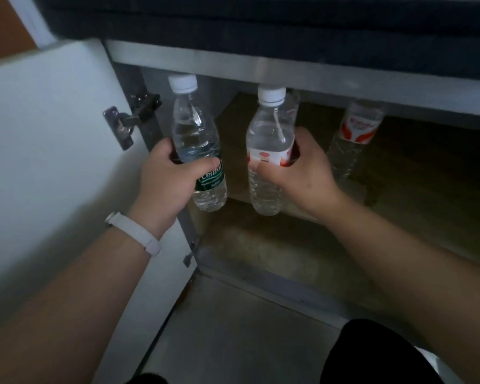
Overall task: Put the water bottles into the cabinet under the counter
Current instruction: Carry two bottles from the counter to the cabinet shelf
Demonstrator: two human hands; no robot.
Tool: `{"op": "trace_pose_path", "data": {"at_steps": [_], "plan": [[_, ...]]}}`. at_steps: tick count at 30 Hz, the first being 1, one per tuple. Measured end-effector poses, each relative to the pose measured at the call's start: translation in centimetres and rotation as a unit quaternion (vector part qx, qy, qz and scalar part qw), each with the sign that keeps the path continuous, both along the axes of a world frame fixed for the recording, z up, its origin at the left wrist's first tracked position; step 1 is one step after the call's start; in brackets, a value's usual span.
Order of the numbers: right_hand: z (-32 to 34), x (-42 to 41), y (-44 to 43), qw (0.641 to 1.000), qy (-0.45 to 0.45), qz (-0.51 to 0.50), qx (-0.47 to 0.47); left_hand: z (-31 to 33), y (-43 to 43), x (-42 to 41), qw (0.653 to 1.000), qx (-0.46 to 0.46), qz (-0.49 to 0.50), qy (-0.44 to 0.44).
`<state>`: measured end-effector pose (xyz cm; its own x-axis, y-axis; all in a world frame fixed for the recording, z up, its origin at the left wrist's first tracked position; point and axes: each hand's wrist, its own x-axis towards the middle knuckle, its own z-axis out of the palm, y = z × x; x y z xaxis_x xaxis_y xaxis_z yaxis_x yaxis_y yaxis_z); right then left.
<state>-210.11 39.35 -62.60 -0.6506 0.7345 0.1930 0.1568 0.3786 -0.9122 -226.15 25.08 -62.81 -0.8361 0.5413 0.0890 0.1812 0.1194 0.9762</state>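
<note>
Left hand (pixel 166 176) is clamped on the clear green-labelled plastic water bottle (pixel 197 145); right hand (pixel 297 167) is clamped on the clear red-labelled plastic water bottle (pixel 266 153) — both at the open cabinet mouth. Keep bottles upright, clear the grey top rail (pixel 344 79), and set them beside the stored red-labelled bottle (pixel 352 134).

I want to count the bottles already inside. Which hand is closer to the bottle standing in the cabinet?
Right. The right hand, holding a red-labelled bottle, is just left of the standing bottle. The left hand, gripping the green-labelled bottle, is farther left, by the open door.
</note>
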Motion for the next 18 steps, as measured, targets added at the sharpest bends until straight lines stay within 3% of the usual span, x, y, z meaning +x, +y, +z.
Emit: {"op": "trace_pose_path", "data": {"at_steps": [11, 18], "plan": [[-1.9, -0.6, 3.5, 0.989, -0.003, -0.149, 0.018, -1.6, 6.3, -3.0, 0.999, 0.012, -0.041, 0.013], [-2.7, -1.8, 5.6, 0.981, 0.009, -0.187, 0.041, -2.7, 8.3, -4.6, 0.998, 0.000, -0.039, 0.055]]}}
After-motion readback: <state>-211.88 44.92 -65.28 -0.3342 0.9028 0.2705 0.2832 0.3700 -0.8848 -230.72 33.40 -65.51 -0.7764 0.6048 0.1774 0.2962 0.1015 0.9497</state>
